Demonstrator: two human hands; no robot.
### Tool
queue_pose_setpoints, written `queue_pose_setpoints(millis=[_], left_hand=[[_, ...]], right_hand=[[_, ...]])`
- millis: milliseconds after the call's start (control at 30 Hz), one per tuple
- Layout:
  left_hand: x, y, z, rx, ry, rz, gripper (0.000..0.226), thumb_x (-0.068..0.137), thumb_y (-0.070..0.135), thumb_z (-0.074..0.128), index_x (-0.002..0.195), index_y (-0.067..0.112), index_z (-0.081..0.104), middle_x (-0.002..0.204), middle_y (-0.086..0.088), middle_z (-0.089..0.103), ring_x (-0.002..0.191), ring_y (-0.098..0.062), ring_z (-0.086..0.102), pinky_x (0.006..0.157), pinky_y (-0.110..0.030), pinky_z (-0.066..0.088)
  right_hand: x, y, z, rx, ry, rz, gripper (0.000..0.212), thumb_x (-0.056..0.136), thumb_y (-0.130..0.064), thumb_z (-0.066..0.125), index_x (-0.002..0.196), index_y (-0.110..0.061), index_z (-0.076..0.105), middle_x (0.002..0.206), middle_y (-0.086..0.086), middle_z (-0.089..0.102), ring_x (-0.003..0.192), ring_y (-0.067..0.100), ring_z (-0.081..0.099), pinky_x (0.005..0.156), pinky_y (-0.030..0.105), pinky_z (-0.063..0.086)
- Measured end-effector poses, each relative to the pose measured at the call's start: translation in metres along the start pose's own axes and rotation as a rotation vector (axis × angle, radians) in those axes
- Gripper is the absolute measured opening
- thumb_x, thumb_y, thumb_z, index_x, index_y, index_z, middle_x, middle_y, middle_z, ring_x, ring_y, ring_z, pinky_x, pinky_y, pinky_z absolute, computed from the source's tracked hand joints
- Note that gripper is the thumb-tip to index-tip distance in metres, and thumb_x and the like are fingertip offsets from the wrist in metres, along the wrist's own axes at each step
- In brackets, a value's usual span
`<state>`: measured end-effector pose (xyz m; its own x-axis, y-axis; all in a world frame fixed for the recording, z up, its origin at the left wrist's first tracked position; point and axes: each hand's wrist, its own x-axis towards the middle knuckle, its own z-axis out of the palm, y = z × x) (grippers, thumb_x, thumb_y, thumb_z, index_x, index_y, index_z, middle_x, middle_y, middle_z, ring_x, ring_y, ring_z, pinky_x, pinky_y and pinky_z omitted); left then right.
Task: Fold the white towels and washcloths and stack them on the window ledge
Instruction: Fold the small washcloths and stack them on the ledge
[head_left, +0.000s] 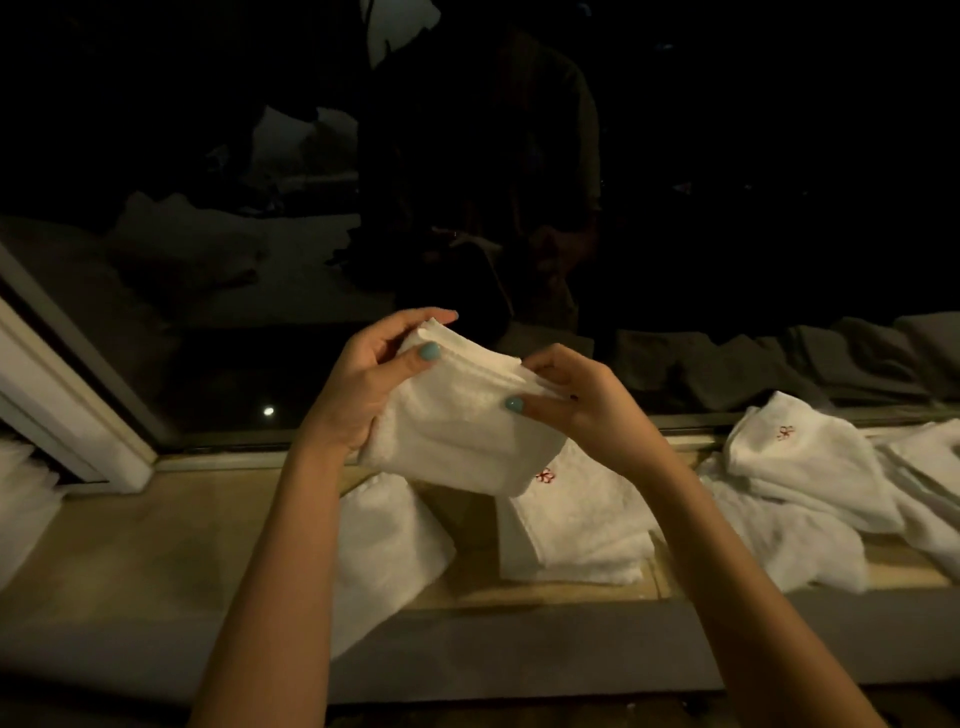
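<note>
One pale window frame (67, 395) slanted down at the far left to meet the window ledge (156, 519), a tan surface running across below the dark glass (727, 156). Just right of the bare stretch lay a folded white towel (389, 545), partly hidden behind the left forearm.

Above it the left hand (358, 384) gripped the upper left corner of a folded white washcloth (467, 431): the thumb, its nail painted teal, lay across the front, and the fingers curled round behind the top edge. The washcloth was held up in the air over the ledge, several layers showing along its top edge, its lower edge hanging just in front of the things below. The right hand (582, 400) pinched the upper right corner, teal thumbnail on the front and fingers bent behind the cloth.

Under the right wrist a neat stack of folded towels (582, 525) sat on the ledge, a small red stitched mark on its top. Further right, unfolded white towels (810, 478) lay rumpled and overlapping on the ledge, one of them showing the same red mark, and they ran on to the picture's right edge.
</note>
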<state>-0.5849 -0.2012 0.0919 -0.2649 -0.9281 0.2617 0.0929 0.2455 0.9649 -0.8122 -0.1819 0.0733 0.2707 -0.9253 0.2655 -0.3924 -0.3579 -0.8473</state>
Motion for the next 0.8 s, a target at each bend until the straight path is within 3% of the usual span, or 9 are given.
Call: queue_pose_setpoints(millis=[67,167,200,267,367,467,633,800], left_hand=[[0.001,0.004,0.013,-0.012,0.004,0.011,0.026,0.082,0.017,0.061,0.095,0.037,0.070,0.093,0.009,0.065,0.081,-0.008,0.061,0.066,-0.020,0.051],[0.004,0.009,0.029,0.008,-0.003,0.016,0.024,0.084,0.015,0.061,0.089,0.038,0.067,0.090,0.012,0.063,0.078,-0.006,0.060,0.064,-0.019,0.050],[0.005,0.010,0.033,0.007,-0.006,0.017,0.024,0.085,0.014,0.061,0.088,0.037,0.066,0.089,0.013,0.063,0.076,-0.005,0.059,0.063,-0.019,0.050],[0.008,0.013,0.043,0.004,-0.010,0.027,0.025,0.085,0.013,0.061,0.086,0.037,0.065,0.087,0.014,0.062,0.074,-0.004,0.058,0.061,-0.018,0.049],[0.011,0.013,0.054,0.039,0.014,0.050,0.020,0.083,0.018,0.061,0.086,0.038,0.063,0.088,0.011,0.063,0.078,-0.008,0.058,0.065,-0.021,0.049],[0.011,0.007,0.062,0.141,0.046,0.043,0.014,0.081,0.028,0.068,0.089,0.035,0.060,0.094,0.004,0.064,0.087,-0.017,0.058,0.073,-0.030,0.049],[0.004,-0.004,0.081,0.306,0.101,0.051,0.019,0.087,0.011,0.064,0.096,0.023,0.052,0.079,0.014,0.063,0.075,-0.003,0.060,0.064,-0.020,0.049],[-0.006,-0.009,0.092,0.319,0.145,-0.066,0.018,0.072,0.015,0.070,0.085,0.015,0.058,0.078,0.009,0.063,0.072,0.001,0.062,0.065,-0.016,0.050]], right_hand=[[0.000,0.006,-0.013,-0.065,-0.031,-0.087,0.019,0.084,-0.031,0.067,0.099,-0.023,0.060,0.116,-0.019,0.046,0.107,-0.002,0.049,0.089,0.010,0.047],[0.002,0.010,-0.034,-0.015,-0.144,-0.083,0.018,0.086,-0.029,0.067,0.095,-0.013,0.065,0.134,-0.016,0.040,0.120,0.000,0.044,0.093,0.016,0.049],[0.003,0.010,-0.040,0.021,-0.178,-0.074,0.018,0.086,-0.026,0.067,0.094,-0.010,0.065,0.132,-0.012,0.047,0.116,0.003,0.050,0.090,0.020,0.052],[0.003,0.009,-0.051,0.068,-0.210,-0.070,0.014,0.085,-0.021,0.069,0.091,-0.010,0.064,0.109,-0.003,0.062,0.097,0.010,0.062,0.081,0.028,0.057],[0.000,0.010,-0.063,0.044,-0.195,-0.064,0.009,0.085,-0.024,0.068,0.086,-0.021,0.060,0.090,0.000,0.063,0.081,0.014,0.064,0.072,0.029,0.057],[-0.003,0.023,-0.072,-0.027,-0.131,-0.038,0.013,0.085,-0.028,0.067,0.087,-0.020,0.058,0.088,0.004,0.061,0.079,0.024,0.061,0.069,0.031,0.054],[-0.012,0.037,-0.090,0.077,-0.046,-0.061,0.025,0.086,-0.023,0.068,0.108,-0.027,0.059,0.097,-0.004,0.061,0.086,0.014,0.062,0.069,0.024,0.056],[-0.022,0.039,-0.104,0.079,-0.063,-0.021,0.019,0.078,-0.037,0.068,0.091,-0.023,0.067,0.095,0.005,0.065,0.083,0.018,0.064,0.069,0.032,0.057]])
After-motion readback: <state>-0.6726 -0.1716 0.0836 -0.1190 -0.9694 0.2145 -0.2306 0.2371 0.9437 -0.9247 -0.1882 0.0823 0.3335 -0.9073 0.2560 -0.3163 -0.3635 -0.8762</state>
